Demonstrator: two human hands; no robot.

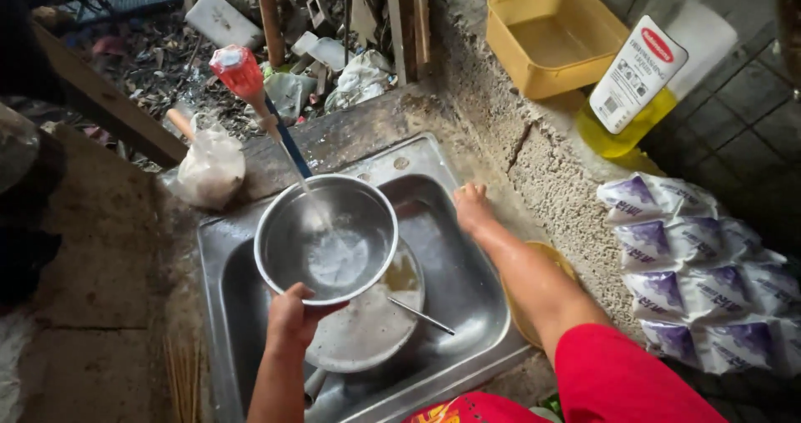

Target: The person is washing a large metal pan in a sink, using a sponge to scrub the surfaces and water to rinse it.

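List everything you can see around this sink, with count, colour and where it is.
Steel bowl: one, silver, held over the sink under running water.
Sink: one, steel, centre.
Pan: one, grey, in the sink below the bowl.
Spoon: one, silver, resting on the pan.
Tap: one, red-wrapped head, behind the sink.
Plastic tub: one, yellow, on the concrete ledge.
Dish liquid bottle: one, clear with yellow liquid, right of the tub.
Sachets: many, white and purple, far right.
Plastic bag: one, white, left of the sink.
Left hand: grips the bowl's rim.
Right hand: rests on the sink's right edge.
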